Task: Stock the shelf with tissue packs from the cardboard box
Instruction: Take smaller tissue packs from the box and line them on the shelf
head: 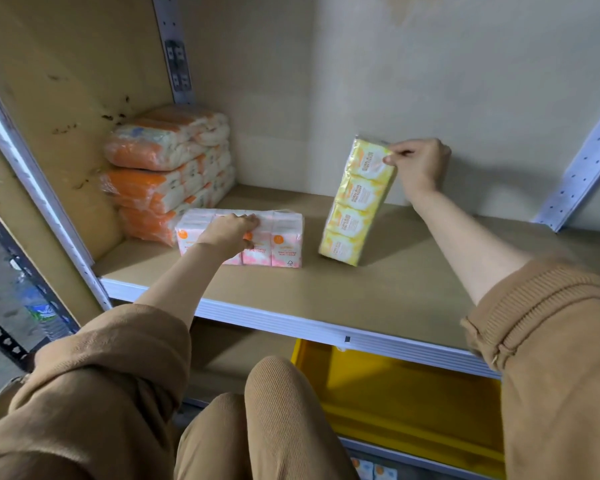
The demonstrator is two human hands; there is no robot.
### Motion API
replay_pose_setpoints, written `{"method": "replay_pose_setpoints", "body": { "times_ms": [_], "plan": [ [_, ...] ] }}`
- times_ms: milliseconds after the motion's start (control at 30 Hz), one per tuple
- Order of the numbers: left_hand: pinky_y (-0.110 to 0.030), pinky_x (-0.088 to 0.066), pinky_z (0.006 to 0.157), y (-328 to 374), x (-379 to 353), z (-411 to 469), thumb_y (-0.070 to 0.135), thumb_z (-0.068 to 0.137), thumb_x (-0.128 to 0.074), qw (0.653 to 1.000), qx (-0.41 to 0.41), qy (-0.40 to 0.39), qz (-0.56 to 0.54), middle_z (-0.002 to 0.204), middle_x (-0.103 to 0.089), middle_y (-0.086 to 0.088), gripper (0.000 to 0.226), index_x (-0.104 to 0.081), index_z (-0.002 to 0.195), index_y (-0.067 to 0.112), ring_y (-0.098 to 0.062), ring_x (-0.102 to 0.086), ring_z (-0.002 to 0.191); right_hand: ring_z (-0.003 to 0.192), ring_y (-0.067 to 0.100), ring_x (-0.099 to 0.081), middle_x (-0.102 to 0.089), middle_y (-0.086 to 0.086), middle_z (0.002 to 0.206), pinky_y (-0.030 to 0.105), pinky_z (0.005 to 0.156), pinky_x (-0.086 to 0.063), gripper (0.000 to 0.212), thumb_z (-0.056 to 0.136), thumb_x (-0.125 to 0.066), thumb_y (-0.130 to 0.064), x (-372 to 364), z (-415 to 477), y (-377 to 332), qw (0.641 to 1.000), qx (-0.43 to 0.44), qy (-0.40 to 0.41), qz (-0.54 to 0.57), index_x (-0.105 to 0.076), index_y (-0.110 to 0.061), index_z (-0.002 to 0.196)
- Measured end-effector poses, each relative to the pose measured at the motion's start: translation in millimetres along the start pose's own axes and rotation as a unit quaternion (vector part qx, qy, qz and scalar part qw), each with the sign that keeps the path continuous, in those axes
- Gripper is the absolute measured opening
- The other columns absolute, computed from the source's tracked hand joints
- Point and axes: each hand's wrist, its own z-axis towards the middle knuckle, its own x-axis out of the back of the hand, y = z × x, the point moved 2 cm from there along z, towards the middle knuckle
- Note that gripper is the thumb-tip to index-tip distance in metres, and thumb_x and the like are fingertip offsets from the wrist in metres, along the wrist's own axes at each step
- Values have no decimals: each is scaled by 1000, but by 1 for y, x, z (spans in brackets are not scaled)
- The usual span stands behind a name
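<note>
A pink tissue pack (278, 237) lies flat on the shelf board (378, 289), left of centre. My left hand (231, 230) rests over its top and front, gripping it. A yellow tissue pack (355, 206) stands tilted on its lower end to the right, leaning back. My right hand (420, 168) pinches its top corner between thumb and fingers. A stack of orange tissue packs (167, 171) fills the shelf's back left corner, touching the side wall. The cardboard box is out of view.
A yellow bin (413, 396) sits on the lower shelf beneath the board's white front edge (291, 320). Metal uprights stand at the left (49, 209) and right (582, 168). A water bottle (42, 310) stands outside the left upright. My knee (278, 410) is below.
</note>
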Motion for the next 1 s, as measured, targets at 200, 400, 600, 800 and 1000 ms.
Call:
{"method": "replay_pose_setpoints", "body": {
  "times_ms": [200, 400, 600, 800, 1000],
  "plan": [
    [-43, -41, 105, 0, -2, 0, 20, 92, -56, 1000, 7, -2, 12, 136, -54, -14, 55, -35, 143, 14, -34, -47, 125, 76, 15, -59, -73, 20, 95, 21, 73, -47, 29, 66, -73, 7, 19, -5, 31, 990, -78, 69, 96, -73, 5, 95],
    [-42, -41, 104, 2, -3, 0, 19, 92, -55, 1000, 9, 2, 20, 139, -51, -14, 56, -33, 144, 15, -34, -48, 125, 68, 13, -57, -66, 6, 79, 7, 59, -45, 30, 68, -71, 9, 39, -16, 62, 965, -155, 136, 163, -72, 6, 98],
    [-43, -42, 104, 0, -4, 0, 20, 92, -56, 1000, 4, 4, 19, 141, -49, -13, 54, -37, 142, 14, -34, -48, 126, 64, 8, -59, -66, 9, 82, 1, 52, -45, 30, 71, -70, 10, 47, -50, 103, 926, -232, 191, 229, -70, 7, 101],
    [-42, -40, 107, 1, -4, -1, 22, 93, -55, 1000, 3, 6, 26, 146, -44, -11, 55, -35, 144, 15, -33, -45, 130, 78, 18, -58, -64, 15, 88, 9, 55, -46, 31, 72, -71, 8, 35, -81, 142, 904, -324, 190, 206, -68, 6, 103],
    [-41, -39, 109, 1, -5, 0, 21, 93, -54, 1000, 7, 4, 20, 148, -42, -10, 56, -32, 145, 16, -32, -43, 131, 85, 17, -56, -68, 20, 105, 25, 69, -44, 30, 75, -71, 1, 34, -92, 150, 951, -298, 78, 40, -64, 6, 104]
  ]
}}
